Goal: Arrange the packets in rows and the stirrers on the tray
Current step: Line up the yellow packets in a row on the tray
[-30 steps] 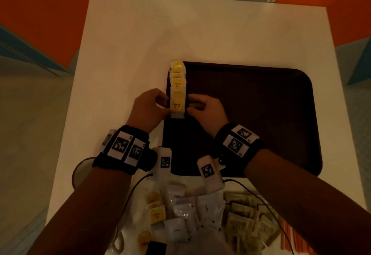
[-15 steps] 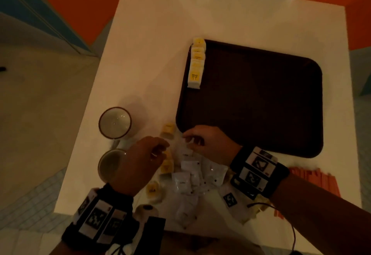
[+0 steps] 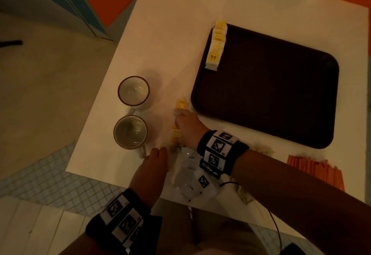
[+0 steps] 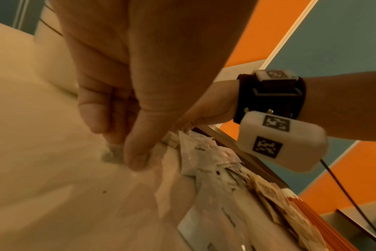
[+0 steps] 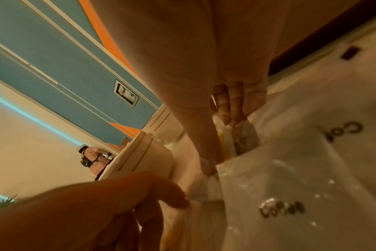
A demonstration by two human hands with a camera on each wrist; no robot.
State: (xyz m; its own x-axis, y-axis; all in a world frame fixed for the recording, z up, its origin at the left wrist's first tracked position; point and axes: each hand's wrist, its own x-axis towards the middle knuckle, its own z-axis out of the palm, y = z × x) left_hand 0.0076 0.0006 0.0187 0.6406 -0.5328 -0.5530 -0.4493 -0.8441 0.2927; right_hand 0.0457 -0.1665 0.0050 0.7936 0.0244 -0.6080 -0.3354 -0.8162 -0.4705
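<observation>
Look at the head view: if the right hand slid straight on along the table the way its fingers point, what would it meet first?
Probably the loose yellow packet lying just beyond the right hand, beside the tray. Depth is unclear; the fingertips may already touch it.

Left hand [image 4: 127, 95] fills upper frame, thumb and fingertips [image 4: 137, 158] pinching a small packet [image 4: 111, 153] against the white table [image 4: 43, 152]. Just right of the packet: pile of white packets [image 4: 206, 163], then brownish packets [image 4: 275, 197], orange stirrers [image 4: 324, 225] beyond. Right hand [image 4: 213, 105] reaches into the pile's far end, fingers hidden.
</observation>
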